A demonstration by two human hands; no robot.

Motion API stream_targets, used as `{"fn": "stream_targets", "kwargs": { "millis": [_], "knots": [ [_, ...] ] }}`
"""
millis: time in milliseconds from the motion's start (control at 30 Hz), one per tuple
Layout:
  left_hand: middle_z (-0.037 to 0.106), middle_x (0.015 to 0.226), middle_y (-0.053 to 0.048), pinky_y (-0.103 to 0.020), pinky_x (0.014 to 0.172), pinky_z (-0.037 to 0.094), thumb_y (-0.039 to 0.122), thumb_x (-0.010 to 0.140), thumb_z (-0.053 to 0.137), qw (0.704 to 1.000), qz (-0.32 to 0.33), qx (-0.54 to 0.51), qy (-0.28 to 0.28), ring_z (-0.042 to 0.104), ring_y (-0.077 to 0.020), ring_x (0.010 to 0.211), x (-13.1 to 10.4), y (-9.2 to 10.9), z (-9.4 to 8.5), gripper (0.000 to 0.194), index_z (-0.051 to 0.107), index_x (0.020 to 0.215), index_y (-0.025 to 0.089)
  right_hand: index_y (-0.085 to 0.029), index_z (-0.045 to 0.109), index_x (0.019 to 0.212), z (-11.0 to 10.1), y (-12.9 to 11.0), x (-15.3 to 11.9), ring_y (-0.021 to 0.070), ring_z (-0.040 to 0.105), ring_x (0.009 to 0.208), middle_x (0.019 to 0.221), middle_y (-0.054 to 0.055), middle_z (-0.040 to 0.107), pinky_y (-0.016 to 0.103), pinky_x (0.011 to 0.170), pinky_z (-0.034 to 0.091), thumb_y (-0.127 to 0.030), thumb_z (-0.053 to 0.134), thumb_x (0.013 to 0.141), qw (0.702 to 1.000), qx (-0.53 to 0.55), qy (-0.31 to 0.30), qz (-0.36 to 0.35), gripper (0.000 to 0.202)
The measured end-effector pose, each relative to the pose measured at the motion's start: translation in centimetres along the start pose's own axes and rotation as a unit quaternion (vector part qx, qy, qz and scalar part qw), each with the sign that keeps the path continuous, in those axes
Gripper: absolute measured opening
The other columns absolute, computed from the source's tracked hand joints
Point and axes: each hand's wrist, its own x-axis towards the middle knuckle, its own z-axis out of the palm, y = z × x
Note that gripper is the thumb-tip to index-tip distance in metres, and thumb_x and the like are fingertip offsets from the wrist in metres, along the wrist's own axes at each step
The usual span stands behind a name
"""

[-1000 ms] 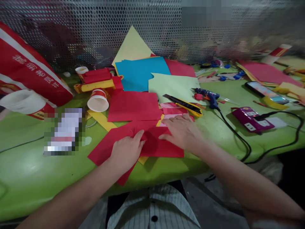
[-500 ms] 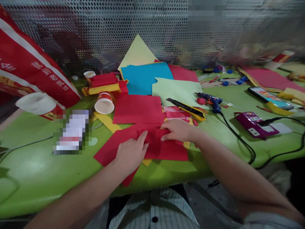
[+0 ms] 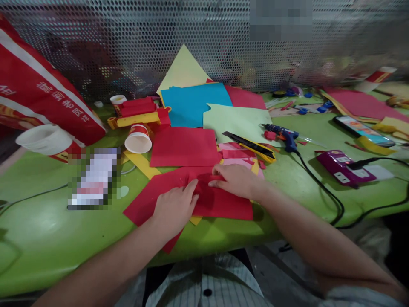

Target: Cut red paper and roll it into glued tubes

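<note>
- Resting your left hand (image 3: pixel 175 207) and right hand (image 3: pixel 238 181) on flat red angular paper (image 3: pixel 223 207), glossy green surface (image 3: pixel 47 234), near edge
- Either hand gripping: can't tell
- Paper looks laid out; remaining work unclear

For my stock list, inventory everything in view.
Table: 1, green, below
Panel: 1, grey, behind
Bag: 1, red and white, left
Cups: 4, red and white, three left, one far right
Phones: 2, left blurred, right black-edged
Sheets: several, red, front, middle, right
Other sheets: several, blue, green and yellow, back
Scraps: uncountable, pink, near knife
Knife: 1, yellow-black, middle
Glue gun: 1, blue, right
Socket: 1, purple, right
Cables: several, mainly black, left and right
Oddments: uncountable, mixed, left and back right
Shirt: 1, striped, bottom
Left grip: 1, bare, front red sheet
Right grip: 1, bare, same sheet
</note>
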Motion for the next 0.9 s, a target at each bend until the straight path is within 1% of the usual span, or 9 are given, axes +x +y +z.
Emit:
{"fn": "stream_targets", "kwargs": {
  "millis": [133, 200, 300, 400, 500, 567, 667, 800, 900],
  "knots": [
    [0.07, 0.083, -0.009, -0.034, 0.061, 0.051, 0.03, 0.089, 0.044, 1.0, -0.003, -0.008, -0.001, 0.067, -0.0262, 0.078, -0.1, 0.0, -0.1, 0.046, 0.041, 0.134, 0.021, -0.02, 0.054, 0.079, 0.4, 0.4, 0.4, 0.0188, 0.057, 0.073, 0.079, 0.005, 0.065, 0.027, 0.058, 0.033, -0.034, 0.052, 0.083, 0.998, 0.049, 0.012, -0.027, 0.015],
    [0.068, 0.093, -0.01, -0.034, 0.062, 0.051, 0.03, 0.087, 0.046, 0.999, -0.009, -0.037, 0.015, 0.066, -0.0261, 0.083, -0.1, -0.2, -0.1, 0.05, 0.038, 0.136, 0.021, -0.019, 0.053, 0.073, 0.4, 0.6, 0.4, 0.0157, 0.054, 0.068, 0.074, 0.003, 0.063, 0.026, 0.057, 0.032, -0.03, 0.055, 0.082, 0.995, 0.079, 0.033, -0.047, 0.014],
    [0.06, 0.114, -0.014, -0.034, 0.065, 0.051, 0.038, 0.083, 0.051, 0.986, -0.037, -0.124, 0.108, 0.063, -0.0268, 0.093, 0.1, -1.1, -0.3, 0.061, 0.031, 0.138, 0.02, -0.019, 0.054, 0.072, 0.1, 0.8, 0.1, 0.0127, 0.052, 0.063, 0.07, 0.001, 0.061, 0.024, 0.056, 0.032, -0.029, 0.059, 0.079, 0.983, 0.147, 0.085, -0.071, 0.014],
    [0.061, 0.106, -0.011, -0.03, 0.063, 0.048, 0.048, 0.081, 0.05, 0.95, -0.049, -0.25, 0.183, 0.062, -0.0209, 0.082, 0.4, -2.2, -0.5, 0.06, 0.038, 0.131, 0.017, -0.019, 0.055, 0.072, -0.2, 0.9, -0.2, 0.0116, 0.05, 0.061, 0.068, 0.0, 0.06, 0.023, 0.054, 0.032, -0.033, 0.061, 0.077, 0.962, 0.218, 0.154, -0.066, 0.017],
    [0.055, 0.065, 0.002, -0.023, 0.05, 0.038, 0.05, 0.083, 0.046, 0.932, -0.037, -0.325, 0.153, 0.05, -0.0116, 0.053, 0.7, -2.8, -0.8, 0.035, 0.058, 0.086, 0.017, -0.018, 0.055, 0.07, 0.0, 1.0, -0.3, 0.0107, 0.048, 0.058, 0.065, -0.001, 0.059, 0.023, 0.052, 0.032, -0.036, 0.06, 0.077, 0.939, 0.27, 0.196, -0.081, 0.02],
    [0.037, 0.05, 0.006, -0.021, 0.045, 0.029, 0.048, 0.084, 0.044, 0.931, -0.034, -0.338, 0.138, 0.038, -0.0089, 0.046, 0.8, -2.8, -0.9, 0.039, 0.045, 0.058, 0.018, -0.018, 0.054, 0.068, 0.1, 1.1, -0.3, 0.0103, 0.047, 0.056, 0.063, -0.001, 0.058, 0.023, 0.051, 0.032, -0.038, 0.061, 0.076, 0.931, 0.292, 0.2, -0.086, 0.022],
    [0.029, 0.049, 0.006, -0.022, 0.045, 0.025, 0.044, 0.084, 0.042, 0.925, -0.032, -0.351, 0.145, 0.032, -0.0085, 0.047, 0.8, -2.7, -1.1, 0.041, 0.033, 0.053, 0.019, -0.018, 0.056, 0.069, 0.4, 1.2, -0.2, 0.0105, 0.047, 0.056, 0.064, -0.001, 0.058, 0.023, 0.051, 0.032, -0.041, 0.062, 0.074, 0.929, 0.307, 0.193, -0.074, 0.024],
    [0.037, 0.05, 0.005, -0.021, 0.047, 0.028, 0.04, 0.083, 0.043, 0.92, -0.018, -0.364, 0.146, 0.035, -0.0092, 0.049, 0.9, -2.6, -1.0, 0.036, 0.039, 0.055, 0.019, -0.018, 0.063, 0.078, 0.5, 1.3, -0.1, 0.0115, 0.05, 0.061, 0.069, 0.001, 0.061, 0.023, 0.054, 0.034, -0.043, 0.057, 0.078, 0.931, 0.31, 0.173, -0.085, 0.026],
    [0.044, 0.053, 0.004, -0.021, 0.048, 0.032, 0.039, 0.084, 0.042, 0.917, -0.011, -0.372, 0.144, 0.039, -0.0101, 0.051, 0.9, -2.7, -0.8, 0.032, 0.045, 0.059, 0.019, -0.017, 0.063, 0.073, 0.5, 1.3, -0.1, 0.0106, 0.048, 0.057, 0.064, 0.001, 0.06, 0.023, 0.051, 0.031, -0.045, 0.053, 0.081, 0.932, 0.307, 0.173, -0.092, 0.031]
  ]
}}
